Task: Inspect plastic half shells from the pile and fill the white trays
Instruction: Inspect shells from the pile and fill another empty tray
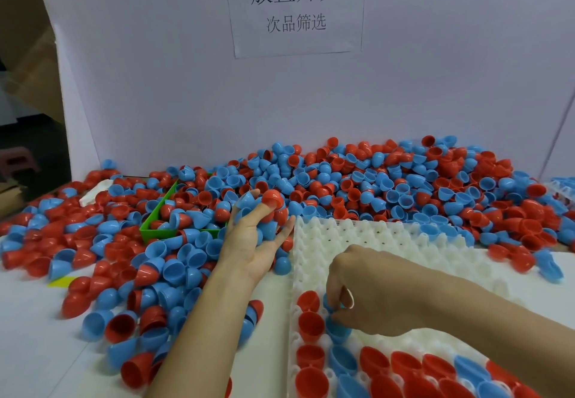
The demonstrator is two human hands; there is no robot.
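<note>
White tray (389, 242) part-filled with red and blue shells, right fingers (334, 310) pinching blue shell (327, 302), left fingers (267, 211) gripping several.

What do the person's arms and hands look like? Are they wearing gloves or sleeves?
No gloves and no sleeves show. Both forearms are bare right down to the edge of the picture. The left hand and the right hand are bare too, with five fingers each. I see no watch, bracelet or ring on them, and the nails that show look short and plain.

Pile (357, 186) behind tray (389, 242); bin (149, 226) left.
</note>
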